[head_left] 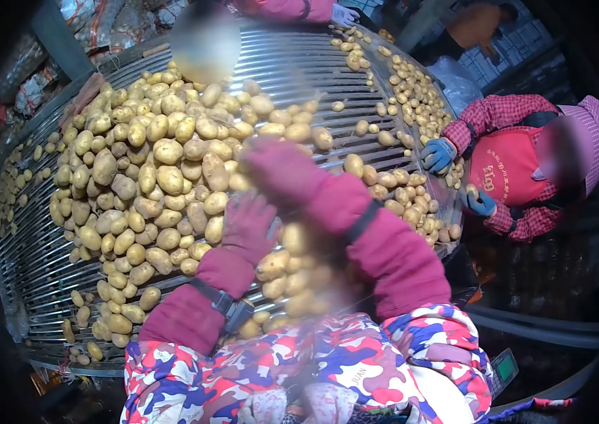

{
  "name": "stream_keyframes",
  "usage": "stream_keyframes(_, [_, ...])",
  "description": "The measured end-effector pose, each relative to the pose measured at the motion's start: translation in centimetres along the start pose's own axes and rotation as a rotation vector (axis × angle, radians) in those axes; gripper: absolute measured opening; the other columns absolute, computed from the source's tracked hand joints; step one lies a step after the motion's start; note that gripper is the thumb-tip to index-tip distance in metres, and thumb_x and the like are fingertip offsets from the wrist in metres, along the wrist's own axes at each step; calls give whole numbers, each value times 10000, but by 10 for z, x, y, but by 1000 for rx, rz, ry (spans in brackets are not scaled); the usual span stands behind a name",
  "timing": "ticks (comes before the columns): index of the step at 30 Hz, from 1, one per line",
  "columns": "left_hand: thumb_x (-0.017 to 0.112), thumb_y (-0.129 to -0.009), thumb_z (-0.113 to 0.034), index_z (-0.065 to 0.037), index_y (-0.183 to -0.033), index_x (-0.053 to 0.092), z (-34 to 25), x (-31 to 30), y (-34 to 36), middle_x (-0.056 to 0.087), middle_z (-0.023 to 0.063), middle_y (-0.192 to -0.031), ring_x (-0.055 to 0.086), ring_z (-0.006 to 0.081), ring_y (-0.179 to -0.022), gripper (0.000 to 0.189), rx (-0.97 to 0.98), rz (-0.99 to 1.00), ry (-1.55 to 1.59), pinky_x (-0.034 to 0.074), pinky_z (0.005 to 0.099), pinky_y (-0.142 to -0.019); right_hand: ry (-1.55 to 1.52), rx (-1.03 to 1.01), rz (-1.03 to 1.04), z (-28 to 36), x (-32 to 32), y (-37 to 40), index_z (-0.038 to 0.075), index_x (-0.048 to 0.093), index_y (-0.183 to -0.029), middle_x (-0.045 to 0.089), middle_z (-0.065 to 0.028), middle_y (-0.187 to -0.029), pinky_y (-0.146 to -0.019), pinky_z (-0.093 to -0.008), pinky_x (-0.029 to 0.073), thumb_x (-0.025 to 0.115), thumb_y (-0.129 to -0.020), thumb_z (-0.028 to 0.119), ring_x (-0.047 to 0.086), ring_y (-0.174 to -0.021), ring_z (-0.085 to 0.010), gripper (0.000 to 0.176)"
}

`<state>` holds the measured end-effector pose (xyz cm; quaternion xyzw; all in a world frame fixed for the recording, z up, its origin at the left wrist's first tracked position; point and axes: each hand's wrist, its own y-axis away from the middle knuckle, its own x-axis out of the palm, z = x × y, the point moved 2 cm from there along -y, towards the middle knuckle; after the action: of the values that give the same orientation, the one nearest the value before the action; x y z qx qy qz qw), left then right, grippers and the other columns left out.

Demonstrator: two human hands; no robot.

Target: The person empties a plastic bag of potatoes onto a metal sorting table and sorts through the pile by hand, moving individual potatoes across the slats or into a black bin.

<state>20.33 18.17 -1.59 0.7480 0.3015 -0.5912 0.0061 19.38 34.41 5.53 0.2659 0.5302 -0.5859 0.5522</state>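
Note:
A big heap of potatoes (169, 178) lies on a sorting grate of metal bars (278, 60). My left hand (250, 222), in a dusty purplish glove, rests against the heap's near right side with its fingers stretched over the potatoes. Just beyond it, my right hand (275, 166) reaches across the heap's right part and is smeared by motion. Whether its fingers grip a potato cannot be made out. More potatoes (292, 272) lie between my forearms, close to my body, partly blurred.
Smaller potatoes (416, 88) line the grate's right edge. There a co-worker in a red apron (501, 166) has both blue-gloved hands (439, 155) among them. Another person's pink sleeve (289, 8) shows at the far edge. Filled net sacks (105, 32) stand at the back left.

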Motion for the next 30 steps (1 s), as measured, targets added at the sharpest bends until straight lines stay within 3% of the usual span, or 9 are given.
stream_keyframes(3, [676,-834,-287,-77,-1107,643,3,1,0,598,141,-1202,514,380,-1250,346,-48,177,-2,352,561,-1097,41,-2,104,0,41,-12,145,679,-1074,629,-76,-1106,-935,-446,486,624,-854,135,596,-1105,-290,227])
stream_keyframes(13, [676,-863,-285,-99,-1200,654,1,2,-1,601,121,-1308,480,360,-1336,385,-14,17,50,333,556,-1116,240,377,223,-100,28,93,146,652,-1166,634,-158,-1105,-904,-470,513,685,-841,261,618,-1087,-341,346])
stream_keyframes(16, [687,-839,-257,-99,-1158,652,0,1,-5,601,131,-1284,501,372,-1310,358,-14,-3,40,340,570,-1107,160,489,21,-103,2,67,128,648,-1158,629,-174,-1126,-900,-473,509,691,-838,295,618,-1085,-362,364])
stream_keyframes(17, [687,-839,-258,-100,-1156,653,1,4,-2,601,132,-1285,500,373,-1311,356,-5,-12,30,334,570,-1111,114,331,-304,-113,14,61,107,649,-1109,640,-171,-1115,-877,-489,503,678,-836,294,626,-1064,-375,332])
stream_keyframes(20, [686,-843,-257,-95,-1156,653,-2,7,-4,605,137,-1268,499,373,-1314,354,10,-73,39,318,570,-1122,164,586,215,-114,35,18,109,639,-1168,628,-241,-1115,-884,-523,504,559,-907,172,645,-1043,-421,280])
stream_keyframes(21, [680,-854,-280,-100,-1181,649,-5,8,-5,594,132,-1290,485,366,-1328,374,18,-28,44,312,573,-1126,177,614,88,-117,64,21,126,587,-1295,616,-238,-1177,-926,-513,507,568,-900,129,638,-1089,-428,396])
stream_keyframes(24, [671,-877,-324,-110,-1225,642,1,4,-5,571,122,-1333,459,352,-1353,410,-1,50,12,300,577,-1131,-32,799,132,-125,77,11,125,522,-1385,594,-244,-1239,-968,-510,501,577,-890,93,625,-1145,-425,499])
stream_keyframes(27, [692,-840,-251,-104,-1142,654,-7,-4,-5,580,131,-1286,473,378,-1323,338,-10,13,43,306,565,-1124,-303,731,-126,-148,79,37,91,569,-1319,642,-167,-1065,-770,-391,559,648,-893,97,680,-889,-266,433])
stream_keyframes(30, [690,-859,-294,-123,-1160,636,-6,-1,-3,576,102,-1272,470,342,-1326,351,-3,12,33,296,560,-1130,-1067,835,-222,-145,55,78,108,644,-1307,685,-71,-1031,-871,-347,540,643,-959,211,660,-955,-201,362])
